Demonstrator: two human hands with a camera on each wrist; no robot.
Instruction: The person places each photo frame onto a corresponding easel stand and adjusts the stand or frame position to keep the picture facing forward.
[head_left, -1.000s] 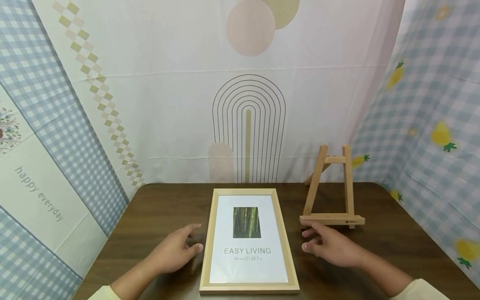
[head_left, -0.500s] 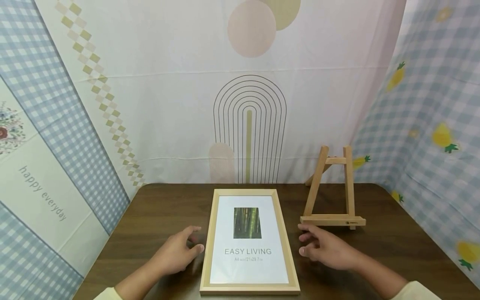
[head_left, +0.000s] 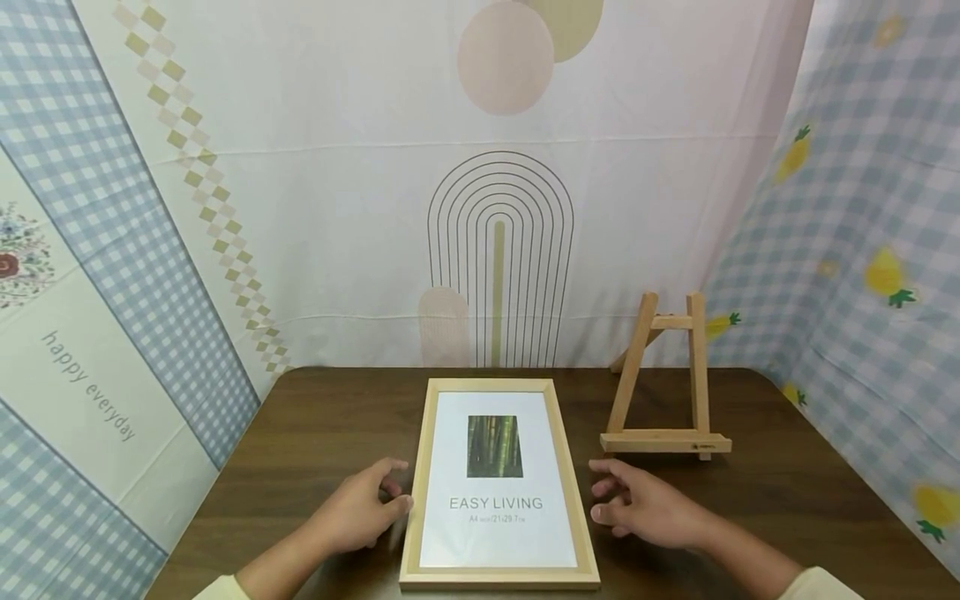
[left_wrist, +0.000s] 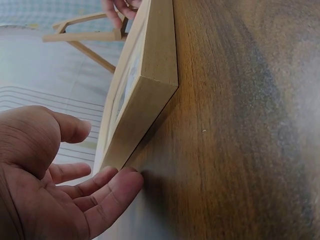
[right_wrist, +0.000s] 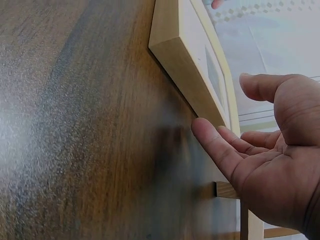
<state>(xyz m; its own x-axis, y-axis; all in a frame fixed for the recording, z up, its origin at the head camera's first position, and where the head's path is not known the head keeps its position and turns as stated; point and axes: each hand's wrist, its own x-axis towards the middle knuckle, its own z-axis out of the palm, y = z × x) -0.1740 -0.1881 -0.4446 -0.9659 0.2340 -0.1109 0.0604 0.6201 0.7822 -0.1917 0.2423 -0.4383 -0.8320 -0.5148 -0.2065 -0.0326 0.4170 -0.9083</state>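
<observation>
A pale wooden picture frame (head_left: 498, 540) lies flat on the dark table, its white insert printed "EASY LIVING" around a small bamboo photo. My left hand (head_left: 362, 510) is beside its left edge, fingers loosely bent and thumb apart from them. In the left wrist view the fingertips (left_wrist: 125, 185) come close to the frame's side; whether they touch it I cannot tell. On the other side my right hand (head_left: 647, 504) hovers near the right edge, thumb spread from the fingers, holding nothing. Behind that hand stands a small wooden easel (head_left: 666, 440), upright.
The brown wooden table (head_left: 315, 425) has rounded back corners. A white patterned cloth (head_left: 337, 208) hangs behind it. Checked cloths hang at the left (head_left: 67, 108) and right (head_left: 862, 192).
Both hands have come closer to the picture frame, the left moving rightward and the right leftward, away from the easel's ledge. Frame and easel stay in place.
</observation>
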